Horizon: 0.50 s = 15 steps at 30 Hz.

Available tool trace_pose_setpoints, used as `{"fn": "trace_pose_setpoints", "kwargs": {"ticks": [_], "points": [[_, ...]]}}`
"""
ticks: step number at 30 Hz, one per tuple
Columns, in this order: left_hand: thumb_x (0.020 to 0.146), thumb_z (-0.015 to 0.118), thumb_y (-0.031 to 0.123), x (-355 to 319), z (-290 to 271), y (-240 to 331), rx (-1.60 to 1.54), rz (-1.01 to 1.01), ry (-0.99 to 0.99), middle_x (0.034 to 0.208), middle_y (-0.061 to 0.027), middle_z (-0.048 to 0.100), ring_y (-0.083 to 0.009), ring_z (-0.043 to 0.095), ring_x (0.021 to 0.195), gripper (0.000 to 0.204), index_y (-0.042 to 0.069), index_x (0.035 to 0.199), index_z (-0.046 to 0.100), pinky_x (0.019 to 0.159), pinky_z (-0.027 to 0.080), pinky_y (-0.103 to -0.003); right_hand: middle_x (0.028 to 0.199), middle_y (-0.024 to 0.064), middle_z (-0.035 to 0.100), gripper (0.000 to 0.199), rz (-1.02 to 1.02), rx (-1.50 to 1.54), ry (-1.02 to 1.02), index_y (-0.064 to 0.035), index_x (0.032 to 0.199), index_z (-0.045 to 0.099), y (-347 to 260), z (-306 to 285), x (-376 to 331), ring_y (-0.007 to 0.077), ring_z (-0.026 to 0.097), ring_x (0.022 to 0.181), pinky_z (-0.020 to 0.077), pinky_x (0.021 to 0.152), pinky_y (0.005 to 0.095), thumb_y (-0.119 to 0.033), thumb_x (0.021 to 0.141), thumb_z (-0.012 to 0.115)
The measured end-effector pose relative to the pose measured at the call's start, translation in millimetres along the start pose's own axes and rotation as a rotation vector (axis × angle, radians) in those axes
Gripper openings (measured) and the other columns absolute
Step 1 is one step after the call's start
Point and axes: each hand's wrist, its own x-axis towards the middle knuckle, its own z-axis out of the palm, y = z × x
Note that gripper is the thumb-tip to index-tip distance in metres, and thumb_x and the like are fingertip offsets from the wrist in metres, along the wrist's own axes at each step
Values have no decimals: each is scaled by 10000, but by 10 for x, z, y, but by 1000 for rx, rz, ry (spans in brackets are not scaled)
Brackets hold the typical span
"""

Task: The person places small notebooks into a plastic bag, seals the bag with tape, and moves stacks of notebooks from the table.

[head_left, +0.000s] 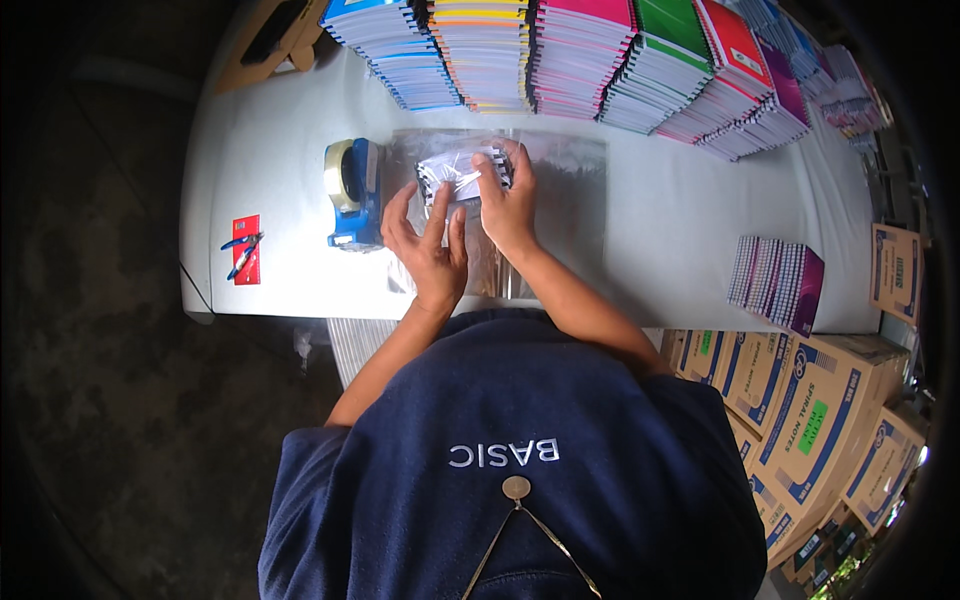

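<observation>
A small bundle of spiral notebooks, with shiny clear plastic over it, is held above the table near the middle. My right hand is closed on the bundle's right end, thumb on the near face and fingers behind. Beside it, my left hand has its fingers spread, and one fingertip touches the bundle's near face. Clear plastic sheets lie flat beneath both hands. Just left of them stands a blue tape dispenser with a roll of tape.
Tall stacks of spiral notebooks line the table's far side. Cutting pliers rest on a red booklet at left. Purple notebooks lie at right, with cardboard cartons below. A cardboard tray sits far left.
</observation>
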Motion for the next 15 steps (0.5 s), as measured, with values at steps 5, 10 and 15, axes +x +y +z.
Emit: {"fn": "trace_pose_setpoints", "kwargs": {"ticks": [5, 10, 15], "points": [[924, 478, 367, 192, -59, 125, 153, 135, -252, 1335, -48, 499, -293, 351, 1285, 396, 152, 1239, 586, 1056, 141, -445, 901, 84, 604, 258, -10, 21, -8, -4, 1059, 553, 18, -59, 26, 157, 561, 824, 453, 776, 297, -170, 870, 611], [916, 287, 597, 256, -115, 130, 227, 192, -417, 1396, -89, 439, -243, 276, 1371, 775, 28, 1440, 238, 1093, -57, -480, 1217, 137, 463, 461, -470, -746, -59, -52, 1252, 512, -267, -320, -174, 286, 356, 1174, 237, 1010, 493, -274, 852, 567], [921, 343, 565, 401, -261, 171, -180, -22, -529, 1415, -154, 398, -286, 257, 1379, 910, -35, 1422, -123, 1069, -82, -540, 1335, 86, 420, 464, -523, -813, -366, -50, 1277, 504, -270, -289, -421, 252, 307, 1302, 167, 1090, 489, -209, 844, 553]]}}
